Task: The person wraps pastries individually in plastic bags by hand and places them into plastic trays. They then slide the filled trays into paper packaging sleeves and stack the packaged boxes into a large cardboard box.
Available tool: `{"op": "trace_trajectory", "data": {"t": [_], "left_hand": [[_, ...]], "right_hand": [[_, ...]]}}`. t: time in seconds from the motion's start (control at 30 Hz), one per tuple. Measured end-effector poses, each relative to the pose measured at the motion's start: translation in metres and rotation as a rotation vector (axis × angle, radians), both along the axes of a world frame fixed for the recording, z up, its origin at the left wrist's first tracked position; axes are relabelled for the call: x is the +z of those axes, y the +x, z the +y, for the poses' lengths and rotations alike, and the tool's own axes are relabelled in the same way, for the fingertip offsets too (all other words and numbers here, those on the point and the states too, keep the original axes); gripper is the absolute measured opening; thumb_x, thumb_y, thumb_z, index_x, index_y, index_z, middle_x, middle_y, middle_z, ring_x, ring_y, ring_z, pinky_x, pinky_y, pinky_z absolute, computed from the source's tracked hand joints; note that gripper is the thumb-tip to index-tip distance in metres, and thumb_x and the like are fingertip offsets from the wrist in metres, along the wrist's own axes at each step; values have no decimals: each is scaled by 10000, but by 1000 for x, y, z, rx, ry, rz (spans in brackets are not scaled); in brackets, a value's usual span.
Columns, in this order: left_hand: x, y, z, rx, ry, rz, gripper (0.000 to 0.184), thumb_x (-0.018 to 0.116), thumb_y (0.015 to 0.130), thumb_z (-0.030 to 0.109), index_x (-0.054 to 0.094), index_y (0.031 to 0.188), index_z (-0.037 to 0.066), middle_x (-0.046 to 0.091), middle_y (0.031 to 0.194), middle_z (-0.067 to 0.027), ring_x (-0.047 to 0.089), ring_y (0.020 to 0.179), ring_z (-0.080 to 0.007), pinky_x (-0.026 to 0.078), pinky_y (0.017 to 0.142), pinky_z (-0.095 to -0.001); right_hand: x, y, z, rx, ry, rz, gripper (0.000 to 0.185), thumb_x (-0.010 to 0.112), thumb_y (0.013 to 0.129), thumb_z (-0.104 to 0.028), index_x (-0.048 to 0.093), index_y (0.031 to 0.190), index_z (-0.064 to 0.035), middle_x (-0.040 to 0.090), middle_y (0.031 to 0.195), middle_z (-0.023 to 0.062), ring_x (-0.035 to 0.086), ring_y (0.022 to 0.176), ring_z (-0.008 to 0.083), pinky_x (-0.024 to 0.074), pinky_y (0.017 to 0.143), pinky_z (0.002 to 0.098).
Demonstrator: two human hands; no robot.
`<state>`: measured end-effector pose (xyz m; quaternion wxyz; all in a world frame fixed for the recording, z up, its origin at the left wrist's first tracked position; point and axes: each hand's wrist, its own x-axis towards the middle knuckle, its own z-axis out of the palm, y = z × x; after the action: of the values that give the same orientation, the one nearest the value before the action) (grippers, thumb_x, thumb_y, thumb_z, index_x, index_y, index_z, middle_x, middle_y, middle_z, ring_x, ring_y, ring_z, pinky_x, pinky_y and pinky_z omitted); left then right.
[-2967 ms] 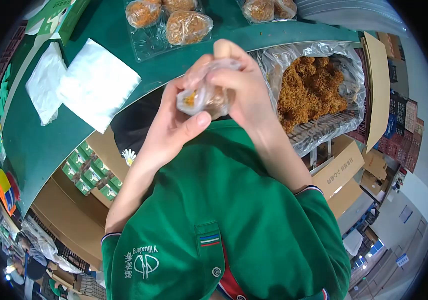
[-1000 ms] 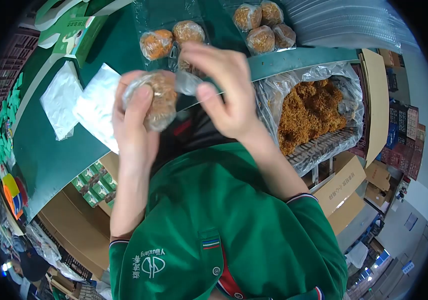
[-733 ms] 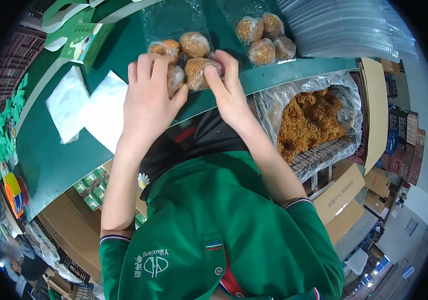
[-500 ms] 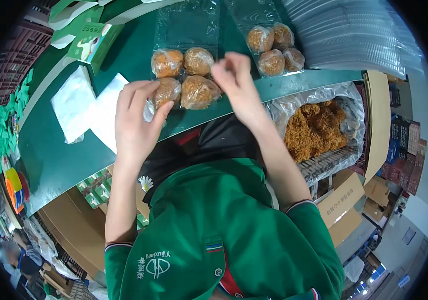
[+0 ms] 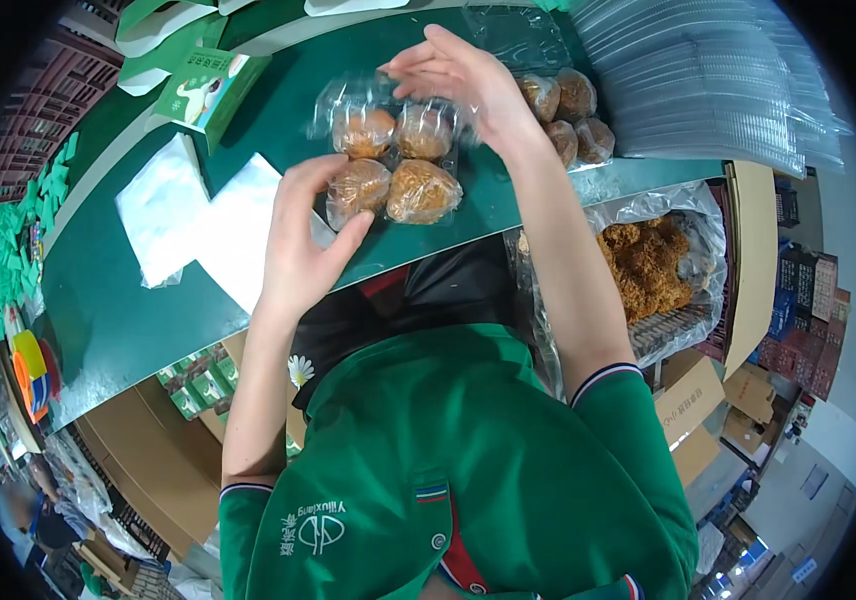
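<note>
- Clear lid [image 5: 348,96] has swung up near the far buns [image 5: 365,132]; right hand [image 5: 463,85], loosely open, beside it.
- Left hand [image 5: 305,228], wide, touches the near-left bun [image 5: 360,188].
- Tray [image 5: 453,160] rests on the green table [image 5: 118,325].

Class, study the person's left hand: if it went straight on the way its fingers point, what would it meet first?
The left hand would first meet the near-left wrapped ball in the clear tray; fingertips may already touch it, as depth is unclear.
</note>
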<state>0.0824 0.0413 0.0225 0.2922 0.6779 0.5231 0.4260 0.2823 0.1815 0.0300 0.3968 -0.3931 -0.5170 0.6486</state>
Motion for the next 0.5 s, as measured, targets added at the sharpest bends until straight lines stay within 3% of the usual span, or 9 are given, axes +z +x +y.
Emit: {"op": "trace_trajectory", "data": {"t": [0.1,0.27,0.3,0.33,0.4,0.43,0.5], "left_hand": [[-7,-17,1,-123,9,-26,458,701,770,15,588,1214,4,577,1236,-121,544,1160,-252,398,1018,-354],[-5,-13,13,-52,-95,-20,431,766,738,87,598,1125,-1,583,1116,-113,576,1033,-246,452,917,-338],[-8,-6,15,6,-135,-38,421,773,732,91,590,1098,-6,575,1107,-113,579,1016,-245,458,902,-338],[-12,-2,15,66,-179,-55,412,781,726,94,583,1071,-12,566,1099,-112,581,999,-244,465,887,-339],[-29,5,17,109,-134,-170,464,792,708,77,524,1077,-4,540,1097,-117,586,975,-256,477,872,-346],[-29,8,19,118,-140,-157,492,788,707,68,510,1108,-1,538,1119,-122,588,987,-263,477,878,-346],[-17,8,17,54,-297,-104,624,769,713,36,446,1246,16,518,1238,-123,577,1071,-265,461,933,-348]], "right_hand": [[-3,5,5,108,111,-53,478,481,956,-457,666,1091,-37,680,1106,118,648,908,207,452,927,326],[32,-9,-3,355,248,-308,394,600,905,-421,649,1146,-114,665,1093,57,611,915,167,449,898,304],[43,-15,-11,418,283,-454,383,649,874,-393,646,1143,-120,657,1061,59,593,956,195,451,880,323],[42,-19,-21,396,728,-836,471,703,792,-455,650,1136,-138,610,1141,88,545,1052,253,412,918,385],[35,-28,-51,311,1039,-1075,584,749,689,-518,645,1140,-162,515,1271,141,469,1145,312,335,975,446],[27,-31,-58,279,1038,-1107,645,762,638,-547,633,1151,-178,430,1356,167,434,1176,332,272,1008,472],[15,-26,-62,215,1120,-1077,646,750,635,-546,638,1158,-183,439,1346,188,451,1147,338,294,972,485]]}}
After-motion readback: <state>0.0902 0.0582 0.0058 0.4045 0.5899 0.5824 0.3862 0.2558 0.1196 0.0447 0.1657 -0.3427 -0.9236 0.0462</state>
